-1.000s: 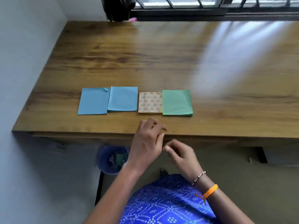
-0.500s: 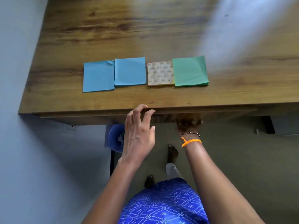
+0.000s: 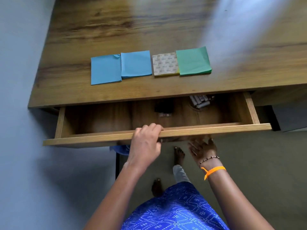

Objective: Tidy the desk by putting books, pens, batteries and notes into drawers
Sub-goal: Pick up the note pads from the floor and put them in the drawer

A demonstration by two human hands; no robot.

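Head view: we're gripping the open drawer (image 3: 166,132) front with our left hand (image 3: 146,141); right hand (image 3: 203,147) spread below it, holding nothing; notes (image 3: 136,64) sitting on desk (image 3: 116,30).

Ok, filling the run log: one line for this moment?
drawer: open | left hand: grips front | right hand: under front, open | four pads: on desk

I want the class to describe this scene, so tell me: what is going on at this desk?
A person stands at a wooden desk with its drawer pulled open. The left hand grips the drawer's front edge; the right hand is under that front, fingers spread. Four pads of sticky notes, two blue, one patterned and one green, lie in a row on the desktop. The drawer already holds some batteries and a dark object.
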